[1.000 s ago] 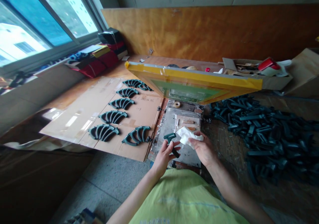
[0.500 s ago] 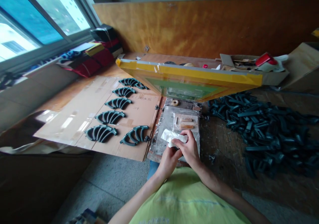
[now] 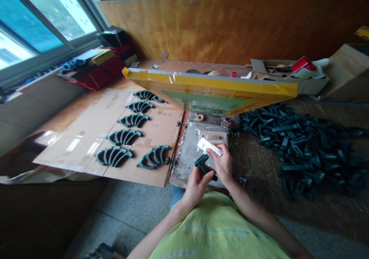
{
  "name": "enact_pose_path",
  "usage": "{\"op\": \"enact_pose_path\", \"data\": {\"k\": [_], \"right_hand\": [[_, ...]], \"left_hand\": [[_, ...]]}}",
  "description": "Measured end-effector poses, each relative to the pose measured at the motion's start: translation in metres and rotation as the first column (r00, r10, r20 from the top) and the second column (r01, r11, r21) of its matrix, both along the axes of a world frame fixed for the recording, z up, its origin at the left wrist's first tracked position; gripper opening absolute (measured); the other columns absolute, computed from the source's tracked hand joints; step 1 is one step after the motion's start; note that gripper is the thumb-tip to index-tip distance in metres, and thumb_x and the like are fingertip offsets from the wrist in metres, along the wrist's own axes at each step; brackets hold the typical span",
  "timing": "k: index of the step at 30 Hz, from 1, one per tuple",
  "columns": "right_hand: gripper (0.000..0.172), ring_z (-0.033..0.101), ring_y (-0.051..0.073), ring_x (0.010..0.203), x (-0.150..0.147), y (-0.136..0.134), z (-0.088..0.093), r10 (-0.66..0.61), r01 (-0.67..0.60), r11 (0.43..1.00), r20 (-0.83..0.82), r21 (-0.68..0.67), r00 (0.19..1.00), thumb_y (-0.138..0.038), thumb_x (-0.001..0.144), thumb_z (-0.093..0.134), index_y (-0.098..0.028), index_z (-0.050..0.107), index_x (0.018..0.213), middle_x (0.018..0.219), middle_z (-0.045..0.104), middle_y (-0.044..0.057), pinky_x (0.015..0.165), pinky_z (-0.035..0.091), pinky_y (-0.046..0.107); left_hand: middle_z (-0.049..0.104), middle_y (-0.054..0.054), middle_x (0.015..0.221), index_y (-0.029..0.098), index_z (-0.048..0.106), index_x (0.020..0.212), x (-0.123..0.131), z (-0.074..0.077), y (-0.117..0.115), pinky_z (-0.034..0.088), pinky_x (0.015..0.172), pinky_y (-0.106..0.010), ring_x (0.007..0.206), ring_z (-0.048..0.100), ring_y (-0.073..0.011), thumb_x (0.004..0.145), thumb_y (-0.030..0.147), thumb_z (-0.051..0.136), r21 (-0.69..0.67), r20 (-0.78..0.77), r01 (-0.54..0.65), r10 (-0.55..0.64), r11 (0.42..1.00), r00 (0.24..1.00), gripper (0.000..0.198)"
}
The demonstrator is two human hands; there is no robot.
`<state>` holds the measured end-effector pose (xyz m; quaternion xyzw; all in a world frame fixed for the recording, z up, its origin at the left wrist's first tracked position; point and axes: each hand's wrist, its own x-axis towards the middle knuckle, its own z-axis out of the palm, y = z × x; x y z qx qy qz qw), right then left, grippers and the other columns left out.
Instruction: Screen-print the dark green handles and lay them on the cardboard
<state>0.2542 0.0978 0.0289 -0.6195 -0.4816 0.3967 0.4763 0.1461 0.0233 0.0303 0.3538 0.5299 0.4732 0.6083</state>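
Note:
My left hand (image 3: 198, 182) is closed round a dark green plastic part (image 3: 202, 161), shaped like a handle with a wider end pointing up and away. Just right of it, my right hand (image 3: 221, 162) pinches a folded white cloth or tissue (image 3: 210, 146). The cloth is apart from the plastic part. Both hands are over a grey base plate (image 3: 188, 145), where small tan blocks (image 3: 215, 138) sit under clear film. Beyond the plate, a screen-printing frame (image 3: 213, 83) edged with yellow tape stands tilted up.
Rows of similar green parts (image 3: 123, 136) lie fanned on flat cardboard (image 3: 72, 136) at left. A large heap of them (image 3: 311, 147) covers the right of the table. A tape roll (image 3: 199, 117) is at the plate's far edge. An open carton (image 3: 309, 83) stands back right.
My right hand has drawn the white cloth up and away from my left hand. The green part in my left hand, mostly hidden before, now shows. The view has shifted slightly.

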Motion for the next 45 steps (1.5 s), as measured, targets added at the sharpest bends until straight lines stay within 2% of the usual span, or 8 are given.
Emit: {"op": "enact_pose_path", "data": {"k": [5,9,14,21,30,37,40,45], "right_hand": [[0.032,0.053,0.016,0.065,0.014,0.002,0.013,-0.098,0.099,0.995,-0.091,-0.001,0.991,-0.047,0.07,0.072,-0.019,0.059,0.081,0.072,0.062,-0.001,0.059,0.042,0.025],[0.033,0.052,0.015,0.062,0.002,-0.016,0.025,0.066,-0.066,0.998,-0.097,-0.001,0.993,-0.048,0.067,0.074,-0.02,0.058,0.076,0.067,0.059,-0.003,0.058,0.042,0.024],[0.035,0.048,0.013,0.063,-0.014,-0.026,0.021,0.176,-0.181,0.977,0.06,0.112,0.983,-0.043,0.069,0.073,-0.021,0.047,0.062,0.064,0.048,-0.005,0.062,0.04,0.024],[0.038,0.044,0.012,0.055,-0.02,-0.021,0.007,0.137,-0.137,0.991,-0.005,-0.011,0.991,-0.05,0.074,0.067,-0.022,0.043,0.063,0.056,0.046,-0.007,0.054,0.036,0.023],[0.031,0.05,0.013,0.059,0.018,0.003,0.011,-0.056,0.057,0.997,-0.019,0.043,0.998,-0.048,0.075,0.066,-0.021,0.05,0.072,0.064,0.056,-0.004,0.054,0.038,0.023],[0.032,0.05,0.012,0.058,-0.012,-0.025,0.018,0.167,-0.182,0.974,0.112,0.134,0.979,-0.045,0.077,0.067,-0.022,0.048,0.066,0.061,0.053,-0.004,0.056,0.041,0.023],[0.032,0.05,0.013,0.057,-0.012,-0.015,0.009,0.08,-0.126,0.973,0.229,0.193,0.97,-0.046,0.079,0.063,-0.022,0.048,0.065,0.061,0.055,-0.003,0.057,0.041,0.024],[0.024,0.059,0.017,0.067,0.019,0.012,-0.003,-0.08,0.044,0.98,0.184,0.194,0.98,-0.044,0.082,0.06,-0.021,0.062,0.087,0.077,0.067,0.002,0.063,0.045,0.027]], "left_hand": [[0.069,-0.01,0.095,0.018,0.052,0.095,0.001,0.01,0.002,0.051,0.081,-0.036,0.094,0.066,-0.0233,0.077,0.046,0.07,-0.105,0.119,-0.026,0.039,0.994,0.992,0.038],[0.067,-0.007,0.097,0.017,0.054,0.097,0.002,0.001,0.003,0.051,0.082,-0.038,0.092,0.064,-0.0217,0.075,0.045,0.071,-0.086,0.133,-0.068,0.079,0.994,0.988,0.039],[0.064,-0.005,0.096,0.016,0.054,0.099,0.001,-0.01,0.003,0.047,0.085,-0.035,0.092,0.058,-0.0203,0.076,0.032,0.068,0.033,-0.063,-0.062,0.064,0.998,0.996,0.031],[0.062,-0.004,0.088,0.016,0.054,0.096,-0.006,-0.014,0.005,0.046,0.075,-0.031,0.082,0.056,-0.018,0.082,0.033,0.063,0.103,-0.24,-0.04,0.064,0.994,0.969,0.024],[0.067,-0.009,0.095,0.017,0.051,0.097,0.001,0.001,0.003,0.05,0.08,-0.036,0.086,0.065,-0.0205,0.083,0.043,0.063,0.008,-0.002,0.003,-0.003,1.0,1.0,0.032],[0.064,-0.003,0.09,0.017,0.055,0.099,0.002,-0.008,0.008,0.048,0.076,-0.03,0.082,0.058,-0.0175,0.079,0.036,0.066,0.078,-0.16,-0.04,0.052,0.996,0.986,0.03],[0.064,-0.003,0.088,0.017,0.055,0.094,0.002,-0.006,0.007,0.047,0.075,-0.03,0.079,0.058,-0.0168,0.079,0.035,0.066,0.101,-0.205,-0.006,0.027,0.995,0.978,0.026],[0.067,-0.006,0.091,0.018,0.052,0.097,0.0,0.001,0.006,0.05,0.078,-0.034,0.085,0.065,-0.0193,0.082,0.043,0.064,0.02,0.0,0.019,-0.019,1.0,1.0,0.031]]}}
